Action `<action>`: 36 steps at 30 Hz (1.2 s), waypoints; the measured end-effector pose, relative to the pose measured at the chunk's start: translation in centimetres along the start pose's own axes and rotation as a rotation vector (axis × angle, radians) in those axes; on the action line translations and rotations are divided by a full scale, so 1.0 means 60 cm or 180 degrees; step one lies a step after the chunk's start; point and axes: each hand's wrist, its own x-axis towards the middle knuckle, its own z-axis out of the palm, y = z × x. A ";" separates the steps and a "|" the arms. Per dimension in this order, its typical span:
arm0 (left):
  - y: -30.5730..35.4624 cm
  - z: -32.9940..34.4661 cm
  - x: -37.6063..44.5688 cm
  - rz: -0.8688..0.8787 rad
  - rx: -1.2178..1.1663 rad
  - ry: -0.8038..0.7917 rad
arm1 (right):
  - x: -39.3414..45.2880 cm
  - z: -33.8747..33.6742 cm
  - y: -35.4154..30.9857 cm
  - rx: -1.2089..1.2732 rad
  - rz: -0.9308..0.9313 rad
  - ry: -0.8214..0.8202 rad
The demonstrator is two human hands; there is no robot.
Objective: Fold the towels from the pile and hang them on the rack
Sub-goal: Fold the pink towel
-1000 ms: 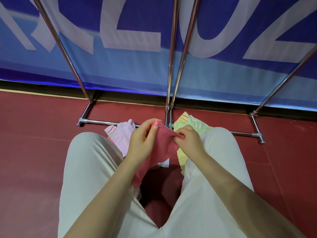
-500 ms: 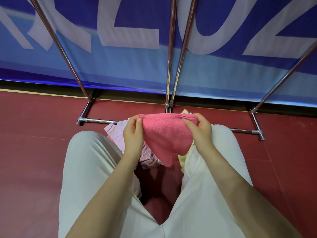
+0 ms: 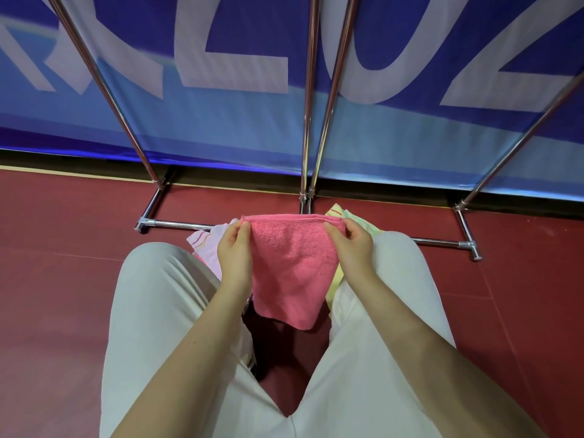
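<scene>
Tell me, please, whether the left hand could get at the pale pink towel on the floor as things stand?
Probably not yet: the left hand is pinching the pink towel, though the pale pink towel lies uncovered just beside it.

towel [image 3: 290, 267] pink | pile towel [image 3: 205, 245] lilac w/ stripes | floor [image 3: 63, 295] red

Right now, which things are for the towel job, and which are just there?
For the job:
pink towel, held by both hands: left, right
pale pink towel and yellow towel in the pile
rack

Just there:
blue banner
red floor
</scene>
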 end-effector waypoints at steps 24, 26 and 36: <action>0.009 0.069 -0.052 -0.0164 -0.0316 -0.0373 | -0.047 0.081 -0.039 0.0713 0.0391 0.0069; 0.015 0.064 -0.046 -0.0182 -0.0527 -0.0357 | -0.052 0.071 -0.052 0.1069 0.0237 -0.0314; 0.040 0.053 -0.036 -0.0221 -0.0777 -0.0516 | -0.049 0.073 -0.058 0.0118 -0.0778 -0.0377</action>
